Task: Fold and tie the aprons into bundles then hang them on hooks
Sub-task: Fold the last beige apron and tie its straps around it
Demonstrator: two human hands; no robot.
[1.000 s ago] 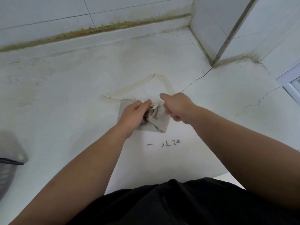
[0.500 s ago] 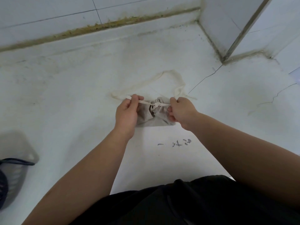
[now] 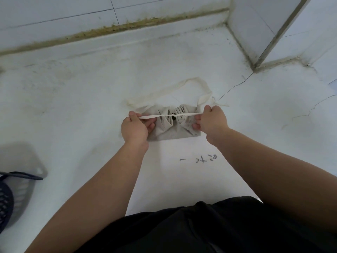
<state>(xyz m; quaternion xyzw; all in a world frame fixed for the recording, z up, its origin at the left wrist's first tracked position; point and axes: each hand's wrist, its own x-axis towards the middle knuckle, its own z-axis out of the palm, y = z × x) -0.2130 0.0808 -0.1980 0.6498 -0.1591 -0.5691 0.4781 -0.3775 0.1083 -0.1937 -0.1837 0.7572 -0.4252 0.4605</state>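
A beige apron (image 3: 171, 130) lies folded into a small bundle on the white counter (image 3: 91, 106). Its tie string (image 3: 164, 116) stretches taut across the top of the bundle, cinching the cloth at a knot in the middle. My left hand (image 3: 135, 127) grips the string's left end. My right hand (image 3: 211, 119) grips the right end. The apron's neck loop (image 3: 184, 84) lies slack on the counter behind the bundle.
A dark mesh basket (image 3: 7, 199) sits at the left edge of the counter. White tiled walls (image 3: 73, 11) close the back, and a tiled pillar corner (image 3: 255, 64) juts in at the right. Dark handwriting (image 3: 202, 158) marks the counter near me.
My hands moved apart from over the bundle, each drawing a string end sideways. The string now runs tight across the bundle and the cloth bunches at the knot.
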